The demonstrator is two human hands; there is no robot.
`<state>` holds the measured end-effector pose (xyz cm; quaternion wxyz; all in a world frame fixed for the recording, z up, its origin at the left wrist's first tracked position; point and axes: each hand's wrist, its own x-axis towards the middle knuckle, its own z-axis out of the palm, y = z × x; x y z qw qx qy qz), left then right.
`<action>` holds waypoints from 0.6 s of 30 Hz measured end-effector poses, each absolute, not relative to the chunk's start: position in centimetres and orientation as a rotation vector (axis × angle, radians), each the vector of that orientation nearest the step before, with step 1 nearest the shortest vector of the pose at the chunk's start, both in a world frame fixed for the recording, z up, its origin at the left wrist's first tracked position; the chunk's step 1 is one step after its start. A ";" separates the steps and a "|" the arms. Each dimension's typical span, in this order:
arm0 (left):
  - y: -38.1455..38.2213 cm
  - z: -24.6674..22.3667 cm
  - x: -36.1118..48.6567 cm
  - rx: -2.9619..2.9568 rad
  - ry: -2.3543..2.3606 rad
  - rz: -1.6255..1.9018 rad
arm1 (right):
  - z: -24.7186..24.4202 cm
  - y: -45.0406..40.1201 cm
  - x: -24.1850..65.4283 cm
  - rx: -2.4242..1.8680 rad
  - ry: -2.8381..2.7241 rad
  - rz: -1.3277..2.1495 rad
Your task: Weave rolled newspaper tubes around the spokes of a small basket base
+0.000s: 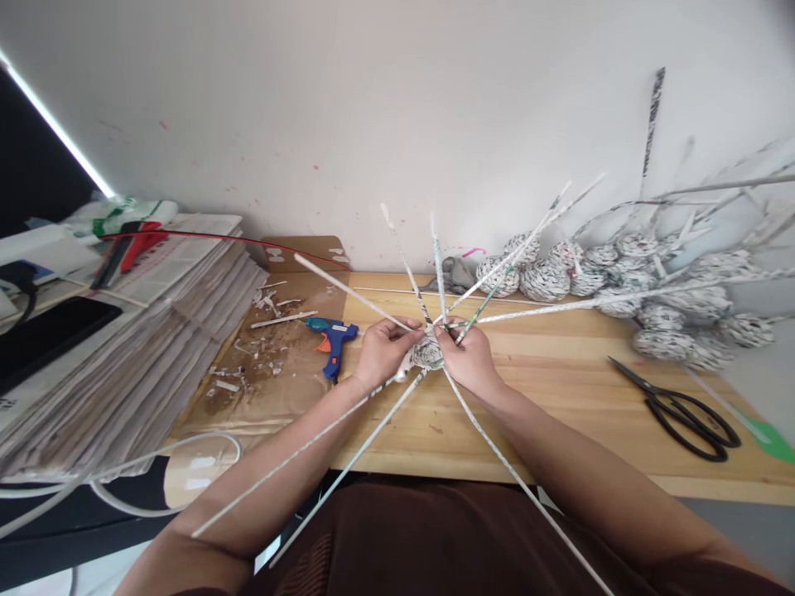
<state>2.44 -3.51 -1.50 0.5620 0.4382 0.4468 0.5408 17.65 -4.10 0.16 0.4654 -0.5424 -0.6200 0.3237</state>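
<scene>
Between my two hands, above the wooden table, is a small woven ball of rolled newspaper (427, 354). Several long paper strands (373, 440) spread out from it, some toward the wall and some down toward my lap. My left hand (386, 352) pinches the ball's left edge where a strand leaves it. On the other side, my right hand (467, 354) is closed, with thumb and fingers pressed on the strands at the ball's upper right. The fingertips partly cover the weave.
A blue glue gun (335, 343) lies left of my hands, near paper scraps on cardboard (248, 389). Stacked newspapers (186, 331) stand at the left. Black scissors (680, 414) lie at the right, below a heap of woven paper balls (546, 280) along the wall.
</scene>
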 end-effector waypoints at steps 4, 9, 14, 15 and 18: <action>-3.6 -1.5 2.7 1.018 1.079 1.304 | -0.2 -4.0 17.5 -1.317 -1.475 0.873; -4.2 -0.1 2.8 1.162 1.201 1.385 | -1.0 -3.8 17.2 -1.276 -1.368 1.013; -4.3 0.1 2.7 1.177 1.202 1.335 | -0.6 -3.8 17.2 -1.340 -1.397 1.035; -4.2 -0.1 2.6 1.167 1.177 1.312 | -0.4 -3.8 17.3 -1.363 -1.424 1.022; -4.0 -0.5 2.5 1.149 1.126 1.279 | -0.1 -4.0 17.4 -1.350 -1.486 0.970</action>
